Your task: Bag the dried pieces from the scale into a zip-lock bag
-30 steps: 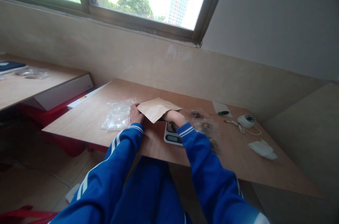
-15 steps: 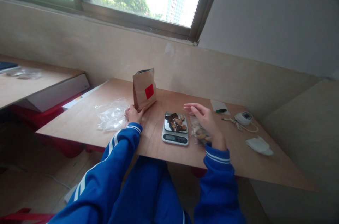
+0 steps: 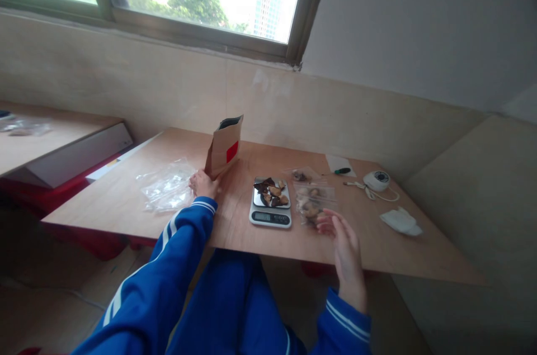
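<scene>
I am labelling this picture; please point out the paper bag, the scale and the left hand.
paper bag (image 3: 222, 148), head view, on its brown front face.
scale (image 3: 271, 217), head view, on its display.
left hand (image 3: 203, 183), head view, on its back, at the bag's base.

Left hand (image 3: 203, 183) rests on the wooden tabletop (image 3: 235, 221), fingers at the base of an upright brown paper pouch with a red square label (image 3: 224, 146); pouch top is open and it leans slightly. Crumpled clear plastic bags (image 3: 165, 190) lie just left of that hand. Small digital kitchen scale with a steel platform (image 3: 271, 207) sits mid-table, carrying dark and tan dried pieces. Clear filled zip bags (image 3: 310, 198) lie just right of the scale. Right hand (image 3: 346, 254) is open, palm turned inward, fingertips near the closest zip bag at the table's front edge; contact cannot be told. White round device with cord (image 3: 376, 180) and crumpled white tissue (image 3: 400, 222) lie further right.
</scene>
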Available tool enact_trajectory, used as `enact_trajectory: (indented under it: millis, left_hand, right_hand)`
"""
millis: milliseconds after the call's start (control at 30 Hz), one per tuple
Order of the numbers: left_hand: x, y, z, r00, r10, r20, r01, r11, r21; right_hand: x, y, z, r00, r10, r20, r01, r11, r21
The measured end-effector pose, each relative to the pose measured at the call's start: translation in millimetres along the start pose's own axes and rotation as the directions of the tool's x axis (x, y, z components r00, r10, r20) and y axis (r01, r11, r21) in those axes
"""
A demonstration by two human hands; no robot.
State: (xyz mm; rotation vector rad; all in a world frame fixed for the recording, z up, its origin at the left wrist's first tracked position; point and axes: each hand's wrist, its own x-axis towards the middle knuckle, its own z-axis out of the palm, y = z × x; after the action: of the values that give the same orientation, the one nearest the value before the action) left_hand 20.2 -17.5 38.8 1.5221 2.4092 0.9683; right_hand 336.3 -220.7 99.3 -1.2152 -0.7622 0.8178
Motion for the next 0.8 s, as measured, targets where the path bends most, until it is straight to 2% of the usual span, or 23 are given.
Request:
enact_trajectory:
  millis: [100,167,300,367,400,433,533,600,633,733,800]
  left_hand:
    - [0.6,3.5,-1.8,0.999,0.03,0.017,-0.03,0.999,0.014]
    - [1.2,5.8,-7.3,0.999,0.037,0.009,-0.037,0.998,-0.043]
    - [3.7,1.8,-33.8,0.994,0.015,-0.11,-0.034,0.985,-0.168]
    - [7.0,-7.8,-50.0,0.979,0.074,-0.192,-0.099,0.987,-0.124]
    - [9.0,-14.2,-57.0,0.978,0.085,-0.192,-0.101,0.992,-0.073]
    - [11.1,-21.3,-62.6,0.984,0.083,-0.155,-0.087,0.996,-0.017]
    - [16.4,-42.0,-70.0,0.994,0.041,0.104,-0.055,0.989,0.139]
    - [18.3,-51.4,-70.0,0.982,0.026,0.189,-0.063,0.978,0.196]
    - [18.5,-53.7,-70.2,0.98,0.022,0.197,-0.063,0.977,0.205]
    - [11.8,-50.2,-77.5,0.994,-0.003,0.107,-0.014,0.988,0.155]
    - [-3.9,-38.9,-89.2,0.997,-0.013,-0.074,0.017,0.998,0.061]
  right_hand:
    - [1.7,-2.7,-13.3,0.997,-0.012,-0.07,0.011,1.0,-0.018]
    - [2.6,-2.6,-20.0,0.996,-0.014,-0.092,0.011,0.999,-0.032]
    - [2.0,1.4,-26.5,0.995,-0.009,-0.103,0.002,0.997,-0.073]
    - [1.7,3.4,-26.7,0.995,-0.012,-0.096,0.003,0.996,-0.09]
    - [1.7,4.1,-26.1,0.996,-0.013,-0.092,0.005,0.995,-0.095]
    - [1.9,4.7,-25.4,0.996,-0.013,-0.085,0.004,0.995,-0.098]
    - [3.2,5.9,-22.3,0.997,0.002,-0.074,-0.01,0.995,-0.103]
    - [4.2,6.5,-20.4,0.998,0.017,-0.067,-0.025,0.993,-0.115]
    - [4.7,6.7,-19.5,0.998,0.024,-0.062,-0.032,0.992,-0.123]
    - [5.8,7.4,-16.6,0.999,0.037,-0.037,-0.041,0.989,-0.141]
    - [5.4,7.4,-12.4,0.999,0.032,-0.01,-0.033,0.989,-0.145]
